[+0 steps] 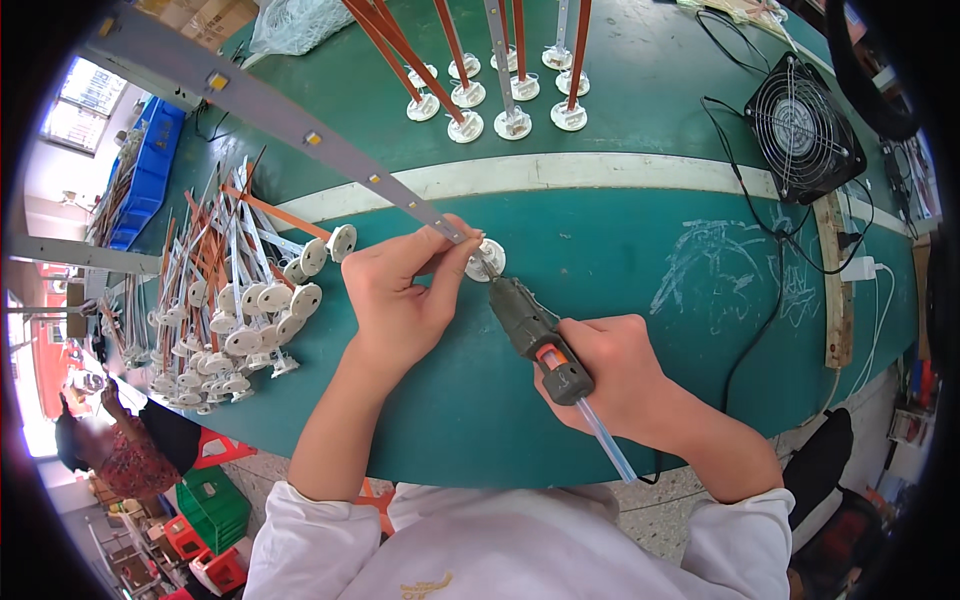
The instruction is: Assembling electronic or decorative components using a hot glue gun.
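Note:
My left hand (405, 290) pinches the end of a long grey strip (255, 105) dotted with small yellow chips, which runs off to the upper left. The strip's end meets a small white round cap (488, 260) on the green table (620, 270). My right hand (615, 375) grips a dark glue gun (535, 335) with a clear glue stick (608, 435) poking out of its back. Its nozzle points at the white cap, right next to my left fingertips.
A heap of strips with white round caps (235, 300) lies at the left. Several finished strips stand on white caps (500, 105) at the back. A black fan (805, 125) and cables sit at the right. A blue bin (150, 170) is far left.

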Action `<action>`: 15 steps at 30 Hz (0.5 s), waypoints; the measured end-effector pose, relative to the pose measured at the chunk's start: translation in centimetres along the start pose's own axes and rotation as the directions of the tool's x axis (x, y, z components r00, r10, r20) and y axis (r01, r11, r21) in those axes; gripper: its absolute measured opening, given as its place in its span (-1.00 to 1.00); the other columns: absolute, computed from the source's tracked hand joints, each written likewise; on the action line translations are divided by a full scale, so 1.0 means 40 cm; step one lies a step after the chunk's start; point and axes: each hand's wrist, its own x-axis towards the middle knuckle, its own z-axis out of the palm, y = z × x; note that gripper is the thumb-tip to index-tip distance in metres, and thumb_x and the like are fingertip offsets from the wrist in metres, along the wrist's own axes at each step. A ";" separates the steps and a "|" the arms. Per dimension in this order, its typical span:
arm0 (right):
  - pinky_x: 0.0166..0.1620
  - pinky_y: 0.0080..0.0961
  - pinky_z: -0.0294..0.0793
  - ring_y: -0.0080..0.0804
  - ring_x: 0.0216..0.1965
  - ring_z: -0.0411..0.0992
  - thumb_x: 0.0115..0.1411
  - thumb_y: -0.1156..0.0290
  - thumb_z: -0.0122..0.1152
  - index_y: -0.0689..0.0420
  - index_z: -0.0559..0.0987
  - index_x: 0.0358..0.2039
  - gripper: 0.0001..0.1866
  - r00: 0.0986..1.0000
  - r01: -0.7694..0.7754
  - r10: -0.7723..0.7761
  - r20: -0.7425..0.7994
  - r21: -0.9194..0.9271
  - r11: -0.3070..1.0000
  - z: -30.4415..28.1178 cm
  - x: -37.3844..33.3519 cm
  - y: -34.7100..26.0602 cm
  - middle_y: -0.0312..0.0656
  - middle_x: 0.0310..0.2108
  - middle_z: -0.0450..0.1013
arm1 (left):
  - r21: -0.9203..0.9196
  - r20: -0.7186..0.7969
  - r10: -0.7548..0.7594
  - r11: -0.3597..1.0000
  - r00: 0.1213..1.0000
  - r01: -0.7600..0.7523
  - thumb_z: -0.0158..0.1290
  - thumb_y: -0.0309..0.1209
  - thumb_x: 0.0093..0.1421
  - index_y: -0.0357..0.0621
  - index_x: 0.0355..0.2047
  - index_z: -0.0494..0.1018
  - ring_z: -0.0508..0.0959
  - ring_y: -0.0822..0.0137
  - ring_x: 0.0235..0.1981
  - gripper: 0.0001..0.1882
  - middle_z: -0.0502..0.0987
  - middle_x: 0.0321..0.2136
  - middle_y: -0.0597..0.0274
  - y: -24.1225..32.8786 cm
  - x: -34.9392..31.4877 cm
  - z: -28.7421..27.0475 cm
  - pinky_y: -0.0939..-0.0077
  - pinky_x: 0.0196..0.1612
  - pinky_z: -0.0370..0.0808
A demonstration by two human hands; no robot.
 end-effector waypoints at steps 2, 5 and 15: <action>-0.63 -0.40 0.33 -0.19 -0.73 0.35 -0.09 0.54 0.36 0.17 0.43 -0.62 -0.79 1.000 -0.017 0.017 0.014 -0.023 1.000 0.007 -0.002 -0.003 -0.17 -0.72 0.35 | 0.002 0.007 0.000 1.000 1.000 0.000 0.27 -0.65 0.12 -0.35 -0.31 0.63 0.70 0.41 -0.49 -0.89 0.69 -0.47 0.10 -0.003 0.001 -0.004 0.63 -0.39 0.59; -0.63 -0.40 0.34 -0.19 -0.72 0.36 -0.09 0.54 0.36 0.18 0.44 -0.60 -0.80 1.000 -0.016 0.017 0.022 -0.049 0.999 0.012 -0.003 0.002 -0.16 -0.71 0.36 | 0.015 0.014 0.004 1.000 1.000 -0.004 0.27 -0.65 0.12 -0.35 -0.30 0.63 0.71 0.41 -0.48 -0.88 0.69 -0.48 0.10 -0.004 0.002 -0.006 0.63 -0.39 0.59; -0.61 -0.41 0.36 -0.20 -0.69 0.39 -0.10 0.56 0.36 0.20 0.48 -0.56 -0.83 0.998 0.063 -0.063 -0.004 -0.012 0.998 0.009 -0.006 0.011 -0.17 -0.66 0.40 | 0.044 0.039 0.004 0.999 0.999 -0.005 0.23 -0.69 0.17 -0.48 -0.36 0.61 0.59 0.57 -0.47 -0.96 0.65 -0.45 0.15 0.018 0.007 -0.010 0.69 -0.37 0.57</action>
